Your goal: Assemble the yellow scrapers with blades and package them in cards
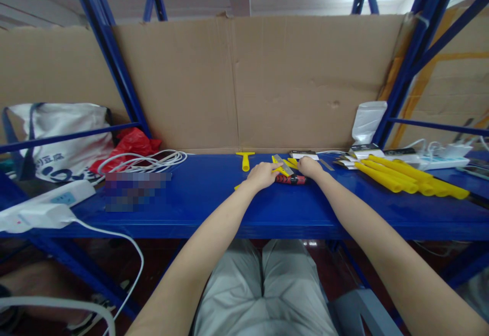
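My left hand [262, 175] is closed on a yellow scraper [275, 169], whose flat metal blade [283, 166] angles toward my other hand. Curled fingers on my right hand [310, 167] rest just beside small yellow pieces [292, 163]; whatever is in them is hidden. Below both hands lies a red and black screwdriver [292, 179], partly covered by my left hand. A second yellow scraper [245, 161] lies farther left, its wide head toward the cardboard. To the right of my right hand is a thin metal strip [326, 165].
Several yellow handles [401, 173] lie at right beside small boxes [364, 151] and a white power strip [443, 162]. At left are coiled white cable [160, 160], a red bag [133, 145], a cloth bag [69, 137] and another power strip [57, 203]. Cardboard [183, 86] backs the blue table [198, 193].
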Action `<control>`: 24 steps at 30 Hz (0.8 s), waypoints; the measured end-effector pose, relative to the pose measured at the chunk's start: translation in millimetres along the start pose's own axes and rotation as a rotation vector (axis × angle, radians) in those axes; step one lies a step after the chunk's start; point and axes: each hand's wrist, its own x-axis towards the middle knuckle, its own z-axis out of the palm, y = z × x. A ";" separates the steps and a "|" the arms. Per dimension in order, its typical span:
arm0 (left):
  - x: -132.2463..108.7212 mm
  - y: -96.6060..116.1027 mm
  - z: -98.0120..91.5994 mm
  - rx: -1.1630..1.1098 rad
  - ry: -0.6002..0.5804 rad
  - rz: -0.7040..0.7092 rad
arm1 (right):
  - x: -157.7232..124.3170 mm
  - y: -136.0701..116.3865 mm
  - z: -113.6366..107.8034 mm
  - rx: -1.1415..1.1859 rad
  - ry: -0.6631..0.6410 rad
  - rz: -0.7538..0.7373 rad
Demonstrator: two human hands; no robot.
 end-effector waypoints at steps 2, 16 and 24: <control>0.3 -0.6 0.4 -0.003 0.006 0.002 | 0.7 3.0 0.6 0.031 0.007 0.010; 3.7 -4.4 2.8 0.016 0.039 0.004 | 0.4 18.9 -24.0 0.812 0.308 0.299; 3.5 -4.4 1.9 0.029 0.043 -0.002 | -17.2 -2.0 -42.8 1.381 0.045 0.443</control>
